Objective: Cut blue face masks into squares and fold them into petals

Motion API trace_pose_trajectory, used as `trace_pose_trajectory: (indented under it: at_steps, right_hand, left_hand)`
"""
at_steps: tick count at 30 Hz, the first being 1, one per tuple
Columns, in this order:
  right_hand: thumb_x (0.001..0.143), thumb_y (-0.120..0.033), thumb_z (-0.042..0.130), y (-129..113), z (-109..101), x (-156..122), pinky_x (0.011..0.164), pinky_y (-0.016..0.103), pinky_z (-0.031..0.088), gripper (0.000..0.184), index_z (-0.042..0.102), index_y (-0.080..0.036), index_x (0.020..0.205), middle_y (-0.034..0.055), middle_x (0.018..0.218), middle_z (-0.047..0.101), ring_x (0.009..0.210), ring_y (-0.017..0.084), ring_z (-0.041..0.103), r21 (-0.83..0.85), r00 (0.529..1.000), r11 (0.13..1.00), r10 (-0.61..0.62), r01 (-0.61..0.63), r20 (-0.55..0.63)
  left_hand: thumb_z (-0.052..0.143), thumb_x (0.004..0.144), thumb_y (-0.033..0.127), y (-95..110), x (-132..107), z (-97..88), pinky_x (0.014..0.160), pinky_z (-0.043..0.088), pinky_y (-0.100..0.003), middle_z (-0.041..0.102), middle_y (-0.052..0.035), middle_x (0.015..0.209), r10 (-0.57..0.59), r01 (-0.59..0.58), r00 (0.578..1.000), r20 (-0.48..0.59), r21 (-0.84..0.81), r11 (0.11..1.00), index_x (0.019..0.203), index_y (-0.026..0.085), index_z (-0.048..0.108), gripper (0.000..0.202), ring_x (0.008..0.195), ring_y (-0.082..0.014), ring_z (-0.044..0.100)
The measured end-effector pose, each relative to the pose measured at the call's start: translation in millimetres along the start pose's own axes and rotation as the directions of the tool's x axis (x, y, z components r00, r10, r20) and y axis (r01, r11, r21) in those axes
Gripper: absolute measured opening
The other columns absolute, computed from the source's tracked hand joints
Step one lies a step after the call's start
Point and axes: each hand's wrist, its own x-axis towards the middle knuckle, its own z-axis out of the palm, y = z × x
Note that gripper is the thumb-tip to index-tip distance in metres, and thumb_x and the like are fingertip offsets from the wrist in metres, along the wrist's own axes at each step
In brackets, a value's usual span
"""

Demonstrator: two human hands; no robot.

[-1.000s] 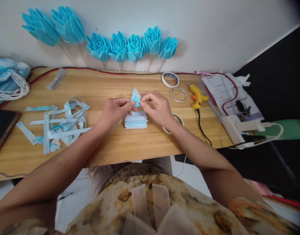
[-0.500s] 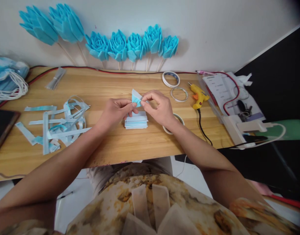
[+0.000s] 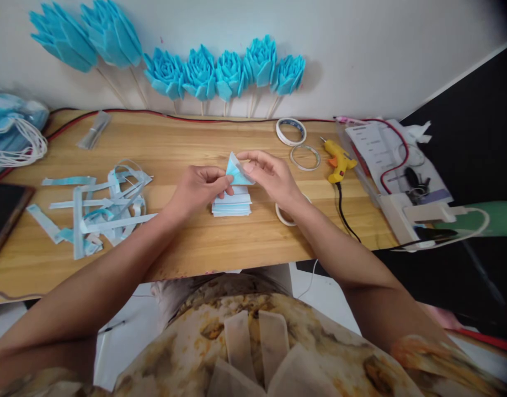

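A small light-blue piece of fabric (image 3: 237, 172), folded to a point at the top, is held up between my two hands over the desk. My left hand (image 3: 197, 190) pinches its lower left side between thumb and fingers. On the other side, my right hand (image 3: 270, 175) has its thumb and fingers closed on the right edge of the fabric. Just below lies a neat stack of blue and white fabric pieces (image 3: 231, 208), its far part hidden behind the hands and the held piece.
Cut strips (image 3: 108, 212) lie heaped at left. Blue fabric flowers (image 3: 201, 74) on sticks lean along the wall. Tape rolls (image 3: 291, 132), a yellow glue gun (image 3: 339, 160) with its cord, papers (image 3: 377, 149) and a power strip (image 3: 396, 220) are at right. A dark tablet-like object (image 3: 5, 215) sits far left.
The fabric piece has turned and shows a wider blue triangle facing me. My right hand's fingers have shifted up and outward along its edge; my left hand stays nearly still.
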Motion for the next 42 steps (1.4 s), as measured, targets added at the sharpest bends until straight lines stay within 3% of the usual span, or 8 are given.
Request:
trace_pose_trajectory:
  at_steps: [3,7,12,18,25,42]
  right_hand:
    - [0.087,-0.047,0.071,0.2,0.3,0.5,0.061,0.026,0.039,0.027,0.066,-0.020,0.087,-0.0032,0.072,0.058,0.066,0.011,0.048,-0.018,0.997,0.999,0.037,-0.036,0.072]
    - [0.084,-0.045,0.073,1.0,1.1,0.4,0.058,0.026,0.036,0.033,0.054,-0.021,0.071,-0.0048,0.066,0.051,0.062,0.010,0.043,-0.017,0.997,1.000,0.023,-0.022,0.075]
    - [0.083,-0.046,0.074,2.7,-0.4,-0.7,0.062,0.026,0.040,0.032,0.057,-0.021,0.074,-0.0034,0.069,0.056,0.066,0.011,0.048,-0.001,0.998,1.000,0.030,-0.030,0.051]
    - [0.082,-0.048,0.074,2.6,-1.1,-0.7,0.064,0.027,0.042,0.030,0.062,-0.021,0.078,-0.0032,0.071,0.058,0.067,0.012,0.050,0.052,1.000,0.998,0.022,-0.022,-0.006]
    - [0.080,-0.048,0.077,4.6,-0.2,0.0,0.064,0.027,0.044,0.034,0.059,-0.021,0.074,-0.0032,0.069,0.059,0.066,0.012,0.052,0.060,0.999,0.998,0.032,-0.032,0.010]
    - [0.080,-0.054,0.078,1.4,7.5,-2.0,0.062,0.026,0.042,0.037,0.061,-0.021,0.077,-0.0037,0.070,0.059,0.066,0.011,0.051,0.092,0.999,0.995,0.038,-0.041,0.032]
  left_hand:
    - [0.068,0.083,0.033,2.8,-1.5,1.5,0.043,0.034,-0.021,0.058,0.0014,0.051,0.019,-0.020,1.000,0.019,0.025,0.999,0.061,0.018,0.069,0.026,0.044,-0.0080,0.044]
    - [0.069,0.082,0.030,5.5,-1.4,1.6,0.046,0.037,-0.022,0.064,0.0003,0.058,0.043,-0.043,0.999,-0.013,-0.005,0.999,0.065,0.018,0.067,0.022,0.047,-0.0082,0.048]
    - [0.070,0.084,0.030,2.8,0.7,0.5,0.050,0.042,-0.022,0.070,-0.0026,0.068,0.060,-0.071,0.994,-0.094,-0.118,0.991,0.073,0.017,0.065,0.018,0.054,-0.0096,0.053]
    - [0.064,0.091,0.046,-3.2,2.8,-0.6,0.049,0.042,-0.023,0.069,-0.0051,0.072,0.077,-0.103,0.990,-0.116,-0.240,0.965,0.077,0.018,0.066,0.032,0.058,-0.0119,0.057]
    - [0.075,0.081,0.039,-2.5,2.7,-1.1,0.052,0.040,-0.023,0.066,-0.0012,0.067,0.093,-0.100,0.994,-0.054,-0.160,0.982,0.074,0.017,0.067,0.024,0.053,-0.0090,0.050]
    - [0.073,0.084,0.038,1.6,0.4,4.5,0.053,0.044,-0.023,0.064,0.0010,0.059,0.086,-0.088,0.996,-0.031,-0.085,0.993,0.067,0.019,0.063,0.027,0.054,-0.0104,0.055]
